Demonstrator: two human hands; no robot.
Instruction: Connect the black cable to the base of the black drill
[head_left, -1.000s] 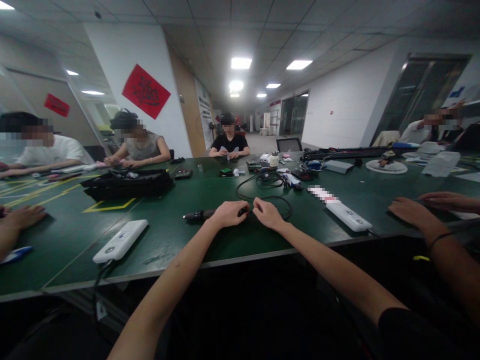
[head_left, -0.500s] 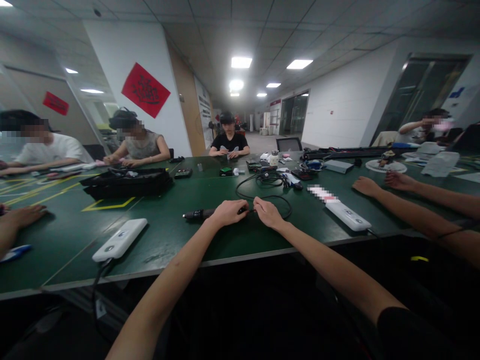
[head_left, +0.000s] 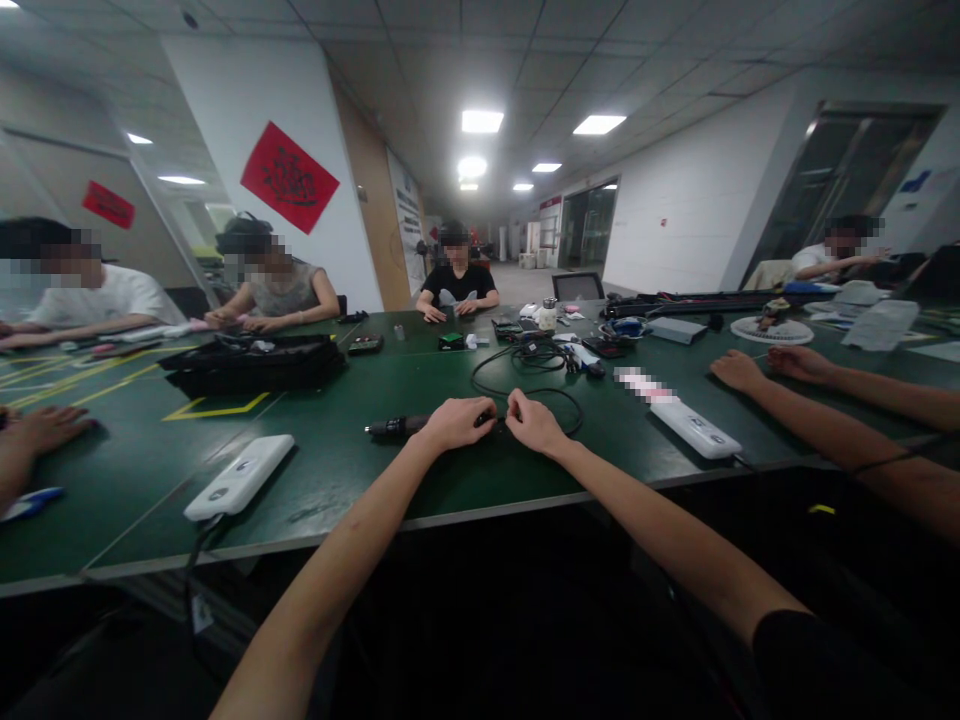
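A black electric screwdriver lies on the green table with its tip pointing left. My left hand is closed around its rear end and covers that part. Just to the right, fingertips almost meeting the left ones, my right hand is closed in a pinch at the black cable. Whether it grips the cable's connector is hidden by the fingers. From there the cable loops away towards a coil further back.
White power strips lie left and right. A black case sits at the left, a silver box at the back right. Co-workers sit around the table; a neighbour's hands rest at the right, another's hand at the left.
My hands stay in nearly the same place; the right fingers have shifted slightly. Across the table, a co-worker's hands have moved apart.
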